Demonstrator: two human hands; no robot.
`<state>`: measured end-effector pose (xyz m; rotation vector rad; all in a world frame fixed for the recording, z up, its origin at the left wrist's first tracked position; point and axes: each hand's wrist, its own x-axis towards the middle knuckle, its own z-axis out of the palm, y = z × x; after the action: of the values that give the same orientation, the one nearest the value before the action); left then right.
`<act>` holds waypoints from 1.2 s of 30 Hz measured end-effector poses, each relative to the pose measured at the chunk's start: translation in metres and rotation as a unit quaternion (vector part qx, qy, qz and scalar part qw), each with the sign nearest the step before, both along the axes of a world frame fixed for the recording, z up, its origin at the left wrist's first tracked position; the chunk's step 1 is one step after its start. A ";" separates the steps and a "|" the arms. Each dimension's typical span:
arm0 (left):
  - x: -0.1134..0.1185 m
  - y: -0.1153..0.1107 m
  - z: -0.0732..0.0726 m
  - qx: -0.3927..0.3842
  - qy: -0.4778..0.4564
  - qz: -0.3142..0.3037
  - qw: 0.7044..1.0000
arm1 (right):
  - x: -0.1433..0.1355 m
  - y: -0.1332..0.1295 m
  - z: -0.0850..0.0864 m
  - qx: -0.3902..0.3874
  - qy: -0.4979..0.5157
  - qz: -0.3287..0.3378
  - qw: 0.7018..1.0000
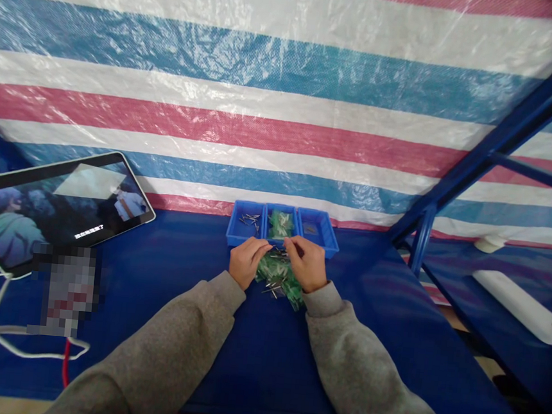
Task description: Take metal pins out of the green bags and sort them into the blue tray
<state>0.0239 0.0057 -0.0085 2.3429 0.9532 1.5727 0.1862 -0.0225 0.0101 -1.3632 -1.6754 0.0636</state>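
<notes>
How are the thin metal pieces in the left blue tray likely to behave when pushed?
The thin metal pieces are probably stiff, since they look straight. Being narrow, they may slide or roll, and where they cross, pushing one could shift others. The walls of the left blue tray should keep them in.
</notes>
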 end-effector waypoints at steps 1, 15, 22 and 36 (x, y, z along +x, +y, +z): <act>0.000 0.000 0.000 -0.005 -0.009 0.001 1.000 | 0.000 0.000 0.000 0.000 0.000 -0.001 1.000; 0.001 0.004 -0.010 -0.114 -0.088 -0.020 0.989 | -0.005 -0.002 -0.001 -0.036 0.002 0.114 0.993; 0.000 0.003 -0.005 -0.071 -0.061 -0.009 0.996 | -0.002 0.000 -0.003 -0.037 -0.011 0.063 0.997; -0.001 0.001 -0.001 -0.084 0.014 0.046 0.995 | -0.003 -0.001 -0.001 -0.041 -0.003 0.093 0.995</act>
<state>0.0226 0.0065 -0.0096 2.2414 1.1658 1.4337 0.1832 -0.0236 0.0096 -1.2646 -1.8179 0.2398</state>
